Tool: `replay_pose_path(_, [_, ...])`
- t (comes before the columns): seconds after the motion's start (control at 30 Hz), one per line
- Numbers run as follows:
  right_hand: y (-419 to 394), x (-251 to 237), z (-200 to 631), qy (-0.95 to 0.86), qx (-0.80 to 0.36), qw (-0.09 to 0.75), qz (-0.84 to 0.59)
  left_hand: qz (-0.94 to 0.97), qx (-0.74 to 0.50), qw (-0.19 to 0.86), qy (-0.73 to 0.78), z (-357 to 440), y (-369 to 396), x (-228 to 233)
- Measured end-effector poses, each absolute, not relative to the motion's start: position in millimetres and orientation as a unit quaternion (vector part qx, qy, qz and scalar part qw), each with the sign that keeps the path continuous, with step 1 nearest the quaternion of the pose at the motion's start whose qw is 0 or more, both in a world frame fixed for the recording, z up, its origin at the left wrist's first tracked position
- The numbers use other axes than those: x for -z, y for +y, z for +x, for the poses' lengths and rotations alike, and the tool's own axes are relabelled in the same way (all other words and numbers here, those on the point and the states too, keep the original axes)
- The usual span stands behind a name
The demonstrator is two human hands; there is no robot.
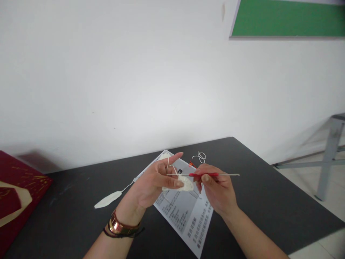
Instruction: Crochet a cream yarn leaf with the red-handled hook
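My left hand (pixel 157 180) pinches a small white crochet piece (pixel 186 183) between thumb and fingers, its index finger stretched out with white yarn looped over it. In my right hand (pixel 215 183) is a crochet hook (pixel 204 175) with a red grip, held level like a pencil. The hook's thin metal tip reaches left, to the top edge of the crochet piece and the yarn by my left fingers. Under both hands lies a printed sheet (pixel 185 223) with text. My left fingers hide part of the crochet piece.
A white leaf-shaped piece (pixel 108 199) with a yarn tail lies left on the black table (pixel 81 230). A loop of white yarn (pixel 199 157) and a small orange-red item (pixel 192 164) are behind my right hand. A dark red box or bag (pixel 16 201) stands at far left.
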State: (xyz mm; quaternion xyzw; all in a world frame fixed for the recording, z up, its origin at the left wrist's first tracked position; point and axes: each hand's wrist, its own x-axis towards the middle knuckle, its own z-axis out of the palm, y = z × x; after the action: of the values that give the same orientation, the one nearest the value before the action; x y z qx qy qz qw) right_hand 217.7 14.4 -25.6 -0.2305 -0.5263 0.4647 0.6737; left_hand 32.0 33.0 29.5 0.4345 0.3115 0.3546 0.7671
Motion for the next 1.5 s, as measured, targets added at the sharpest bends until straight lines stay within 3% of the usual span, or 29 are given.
replay_pose_path(0.87, [10, 7, 234, -0.441, -0.571, 0.654, -0.229, 0.503, -0.270, 0.776, 0.269, 20, 30, -32])
replay_pose_path(1.13, [20, 18, 219, -0.223, -0.745, 0.565, -0.275, 0.626, -0.342, 0.596, 0.368, 29, 23, -36])
replay_pose_path(1.27, [15, 19, 212, -0.248, -0.707, 0.593, -0.294, 0.636, -0.343, 0.564, 0.401, 38, 23, -32])
replay_pose_path(1.5, [9, 19, 205, -0.339, -0.607, 0.647, -0.312, 0.583, -0.345, 0.635, 0.373, 43, 28, -24])
